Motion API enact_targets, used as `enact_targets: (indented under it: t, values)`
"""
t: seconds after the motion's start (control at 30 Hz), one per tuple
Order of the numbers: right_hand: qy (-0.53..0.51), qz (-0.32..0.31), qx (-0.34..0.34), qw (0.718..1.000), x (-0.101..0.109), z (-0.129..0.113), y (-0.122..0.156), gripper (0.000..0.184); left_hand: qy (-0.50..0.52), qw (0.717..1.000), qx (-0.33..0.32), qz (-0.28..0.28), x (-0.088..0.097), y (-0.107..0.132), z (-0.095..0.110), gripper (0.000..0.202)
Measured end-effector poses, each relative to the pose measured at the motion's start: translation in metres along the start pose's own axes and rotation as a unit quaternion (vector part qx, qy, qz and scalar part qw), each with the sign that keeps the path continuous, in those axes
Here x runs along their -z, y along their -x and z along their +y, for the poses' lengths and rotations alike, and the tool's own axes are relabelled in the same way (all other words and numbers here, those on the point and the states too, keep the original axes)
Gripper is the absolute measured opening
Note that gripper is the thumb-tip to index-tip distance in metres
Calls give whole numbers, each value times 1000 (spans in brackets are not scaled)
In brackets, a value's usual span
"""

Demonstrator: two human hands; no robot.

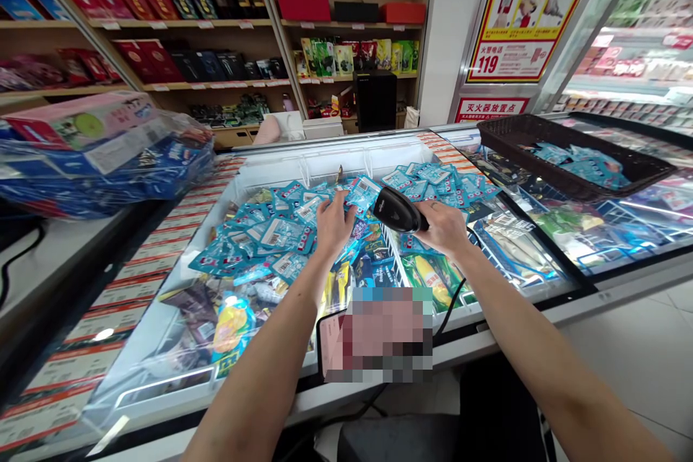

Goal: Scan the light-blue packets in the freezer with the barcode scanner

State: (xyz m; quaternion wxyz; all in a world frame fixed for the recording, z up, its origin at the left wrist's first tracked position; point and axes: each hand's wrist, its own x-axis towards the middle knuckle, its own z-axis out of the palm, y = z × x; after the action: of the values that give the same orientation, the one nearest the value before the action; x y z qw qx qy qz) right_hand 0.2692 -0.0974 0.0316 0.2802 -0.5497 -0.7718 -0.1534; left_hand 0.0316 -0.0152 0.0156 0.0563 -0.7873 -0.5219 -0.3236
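Observation:
A black barcode scanner (398,211) is gripped in my right hand (442,227), its head pointing left. My left hand (334,222) pinches a small blue packet (362,191) with a white barcode label, directly in front of the scanner head. Many similar blue packets (281,232) lie in a loose heap around and left of my left hand. Another group of blue packets (430,180) spreads out behind the scanner. All of these rest on the glass top of a chest freezer, with frozen goods such as a yellow corn pack (433,280) visible beneath.
A dark brown basket (490,131) with more blue packets stands at right. Plastic-wrapped boxes (102,151) sit at left. A phone (328,348), partly pixelated, is at the freezer's front edge. The scanner's black cable (450,310) hangs near my right forearm. Stocked shelves (189,23) line the back.

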Motion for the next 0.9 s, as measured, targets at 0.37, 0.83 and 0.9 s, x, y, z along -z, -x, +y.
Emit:
enact_targets:
  t: [0.37, 0.83, 0.9]
  values:
    - [8, 25, 16, 1000, -4, 4, 0, 30, 1, 1000, -5, -5, -1, 1, 0, 36]
    - [11, 30, 15, 999, -5, 4, 0, 29, -9, 1000, -5, -9, 0, 1, 1, 36]
    - [12, 30, 15, 999, -5, 5, 0, 29, -10, 1000, -7, -7, 0, 1, 1, 36]
